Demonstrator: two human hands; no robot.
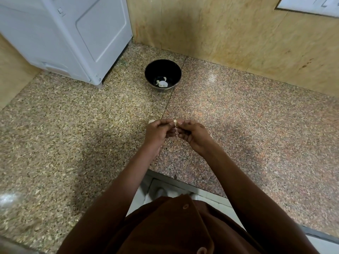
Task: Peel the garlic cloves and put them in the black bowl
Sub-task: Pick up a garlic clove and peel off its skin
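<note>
Pinching one garlic clove (pixel 175 122) between left hand (pixel 157 131) and right hand (pixel 192 133) above the tabletop (pixel 91 125), we are probably mid-peel; next, stripped, it joins the peeled cloves (pixel 162 83) in the black bowl (pixel 163 69).

One head-worn camera looks steeply down, close over the granite counter (pixel 73 143).

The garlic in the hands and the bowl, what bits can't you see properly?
- Head view: garlic clove, mostly hidden by the fingertips of left hand and right hand; how much is peeled is unclear.
- Head view: peeled cloves in the black bowl, too small to count.
- Head view: pale bit behind the left hand, mostly hidden.
</note>
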